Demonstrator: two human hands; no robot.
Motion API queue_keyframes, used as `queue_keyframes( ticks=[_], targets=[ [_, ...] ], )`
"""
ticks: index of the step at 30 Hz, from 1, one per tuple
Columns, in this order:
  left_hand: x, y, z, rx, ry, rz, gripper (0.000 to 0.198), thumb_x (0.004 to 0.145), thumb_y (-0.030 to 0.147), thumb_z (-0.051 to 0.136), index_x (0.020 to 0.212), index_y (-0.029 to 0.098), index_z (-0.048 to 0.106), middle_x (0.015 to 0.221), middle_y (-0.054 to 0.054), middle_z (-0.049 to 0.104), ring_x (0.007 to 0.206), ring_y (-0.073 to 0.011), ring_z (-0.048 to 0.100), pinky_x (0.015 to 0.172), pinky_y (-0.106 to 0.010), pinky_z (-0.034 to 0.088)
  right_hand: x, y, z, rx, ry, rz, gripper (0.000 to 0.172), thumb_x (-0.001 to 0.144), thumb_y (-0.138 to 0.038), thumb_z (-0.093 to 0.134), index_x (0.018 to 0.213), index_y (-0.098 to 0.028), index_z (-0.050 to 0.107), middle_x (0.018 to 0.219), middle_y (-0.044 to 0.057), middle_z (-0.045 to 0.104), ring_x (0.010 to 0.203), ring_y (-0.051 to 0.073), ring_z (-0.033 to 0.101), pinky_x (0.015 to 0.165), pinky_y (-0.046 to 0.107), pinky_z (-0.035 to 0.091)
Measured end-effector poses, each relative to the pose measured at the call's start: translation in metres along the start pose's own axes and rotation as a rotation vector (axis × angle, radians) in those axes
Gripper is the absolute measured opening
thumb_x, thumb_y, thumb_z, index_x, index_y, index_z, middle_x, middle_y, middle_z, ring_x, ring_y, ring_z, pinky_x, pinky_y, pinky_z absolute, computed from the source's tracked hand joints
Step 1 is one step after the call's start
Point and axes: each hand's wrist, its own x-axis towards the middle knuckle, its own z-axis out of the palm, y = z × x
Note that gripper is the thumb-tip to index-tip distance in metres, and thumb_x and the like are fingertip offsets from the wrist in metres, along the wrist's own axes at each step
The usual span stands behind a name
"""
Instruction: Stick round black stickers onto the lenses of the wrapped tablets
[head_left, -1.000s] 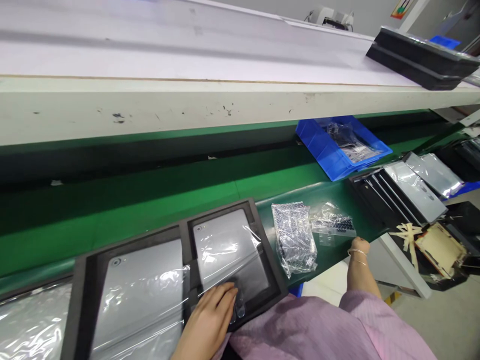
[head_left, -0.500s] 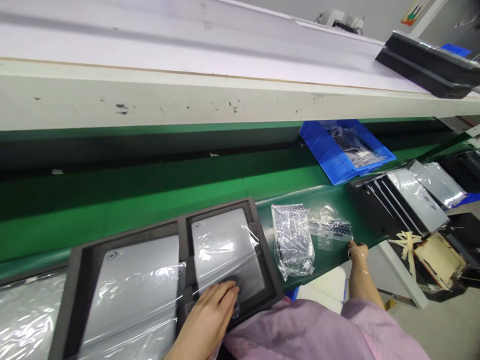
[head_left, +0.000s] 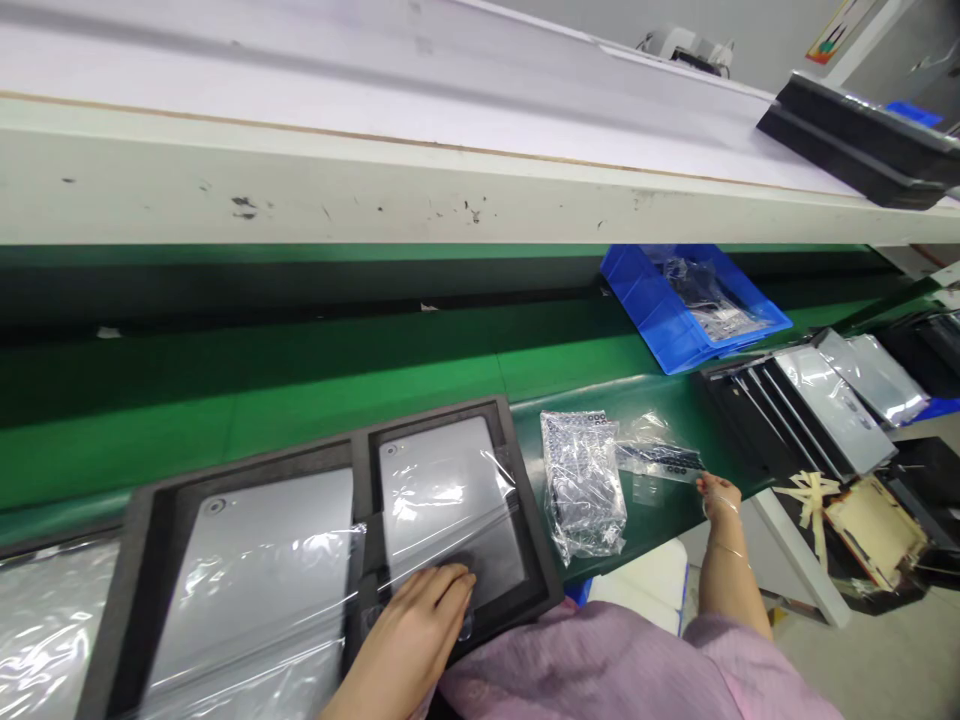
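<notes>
My right hand [head_left: 720,495] pinches the right end of a clear plastic strip with dark ring-shaped marks [head_left: 664,460]. The strip stretches left over the green surface to a plastic-bagged stack of similar ring-marked sheets [head_left: 583,480]. My left hand [head_left: 420,630] lies over the lower edge of a bagged grey tablet [head_left: 446,480], its fingers curled and close together. Clear plastic shows beside those fingertips, but what they hold, if anything, is hidden. The tablet sits in the right recess of a dark foam tray [head_left: 361,450]; a larger bagged grey tablet [head_left: 262,570] fills the left recess.
A blue bin [head_left: 645,310] holding bagged pieces stands behind the strip. To the right are a black rack of tablets [head_left: 832,400] and a box with tan tape strips [head_left: 814,500]. A white shelf [head_left: 420,190] crosses overhead, carrying black trays [head_left: 862,140].
The clear strip has shifted and tilted at its right end, with my right hand still pinching it. My left hand stays on the tablet. The view has shifted slightly.
</notes>
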Motion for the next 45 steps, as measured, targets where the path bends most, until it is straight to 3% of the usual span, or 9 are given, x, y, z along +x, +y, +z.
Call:
queue_keyframes(
  ticks=[6, 11, 19, 22, 25, 27, 31, 37, 45],
  targets=[
    [0.011, 0.007, -0.007, -0.080, -0.043, 0.030, 0.029, 0.087, 0.014, 0.040, 0.102, 0.024, 0.064, 0.093, -0.002, 0.070, 0.082, -0.0176, 0.068, 0.076, -0.029, 0.057, -0.032, -0.097, -0.057, -0.084, -0.085, -0.219, 0.019, 0.069, -0.030, 0.073, 0.072, -0.016, 0.061, 0.056, -0.003, 0.058, 0.054, 0.012, 0.053, 0.055, 0.024, 0.041],
    [0.045, 0.020, -0.029, -0.272, -0.109, 0.015, 0.029, 0.089, 0.019, 0.043, 0.114, 0.021, 0.057, 0.111, -0.006, 0.067, 0.102, -0.0197, 0.064, 0.089, -0.036, 0.054, -0.132, -0.207, -0.091, -0.550, -0.379, -0.731, 0.016, 0.067, -0.035, 0.073, 0.069, -0.023, 0.064, 0.061, -0.001, 0.061, 0.052, 0.012, 0.049, 0.055, 0.026, 0.036],
    [0.091, 0.030, -0.040, -1.209, -0.236, -0.011, 0.105, 0.069, 0.036, 0.074, 0.146, 0.026, 0.003, 0.148, -0.017, 0.033, 0.134, -0.0256, 0.034, 0.108, -0.051, 0.030, -0.281, -0.300, -0.040, -0.413, -0.969, -0.861, 0.017, 0.067, -0.032, 0.075, 0.060, -0.023, 0.063, 0.048, -0.004, 0.049, 0.044, 0.008, 0.034, 0.046, 0.023, 0.026],
    [0.084, 0.032, -0.032, -1.634, -0.173, -0.142, 0.097, 0.059, 0.031, 0.082, 0.139, 0.023, 0.029, 0.131, -0.014, 0.054, 0.117, -0.0256, 0.054, 0.097, -0.043, 0.043, -0.307, -0.306, 0.000, -0.361, -1.095, -0.894, 0.023, 0.071, -0.034, 0.071, 0.058, -0.020, 0.060, 0.047, -0.005, 0.047, 0.044, 0.007, 0.034, 0.045, 0.022, 0.025],
    [0.062, 0.028, -0.037, -1.747, -0.030, -0.454, 0.046, 0.059, 0.030, 0.080, 0.098, 0.013, 0.064, 0.086, -0.006, 0.068, 0.075, -0.0165, 0.064, 0.069, -0.027, 0.049, -0.319, -0.296, 0.036, -0.284, -1.137, -0.928, 0.022, 0.083, -0.036, 0.060, 0.069, -0.019, 0.061, 0.052, -0.004, 0.053, 0.048, 0.009, 0.040, 0.048, 0.022, 0.031],
    [0.042, 0.023, -0.048, -1.689, 0.082, -0.613, 0.029, 0.060, 0.032, 0.079, 0.077, 0.011, 0.066, 0.068, -0.001, 0.064, 0.060, -0.0117, 0.057, 0.058, -0.022, 0.044, -0.326, -0.281, 0.056, -0.083, -1.202, -0.885, 0.019, 0.089, -0.036, 0.051, 0.096, -0.021, 0.060, 0.067, -0.001, 0.063, 0.049, 0.009, 0.042, 0.051, 0.024, 0.038],
    [0.003, 0.012, -0.077, -1.536, 0.414, -0.792, 0.032, 0.065, 0.038, 0.075, 0.084, 0.014, 0.066, 0.075, -0.002, 0.065, 0.064, -0.0145, 0.058, 0.054, -0.023, 0.045, -0.357, -0.244, 0.086, 0.481, -1.429, -0.714, 0.038, 0.089, -0.045, 0.049, 0.124, -0.031, 0.045, 0.121, 0.009, 0.059, 0.056, 0.011, 0.049, 0.054, 0.030, 0.044],
    [-0.031, 0.017, -0.105, -1.233, 0.740, -0.702, 0.024, 0.076, 0.034, 0.069, 0.094, 0.020, 0.061, 0.077, 0.002, 0.065, 0.066, -0.0122, 0.058, 0.059, -0.021, 0.047, -0.416, -0.219, 0.110, 0.884, -1.540, -0.425, 0.022, 0.076, -0.040, 0.069, 0.080, -0.024, 0.055, 0.067, -0.005, 0.046, 0.046, 0.006, 0.038, 0.041, 0.019, 0.034],
    [-0.042, 0.026, -0.110, -1.260, 0.804, -0.679, 0.015, 0.079, 0.029, 0.067, 0.090, 0.022, 0.060, 0.078, 0.003, 0.064, 0.070, -0.0107, 0.059, 0.063, -0.018, 0.046, -0.426, -0.210, 0.102, 0.955, -1.538, -0.474, 0.007, 0.084, -0.029, 0.062, 0.083, -0.023, 0.061, 0.066, -0.003, 0.052, 0.043, 0.005, 0.045, 0.035, 0.016, 0.030]
  ],
)
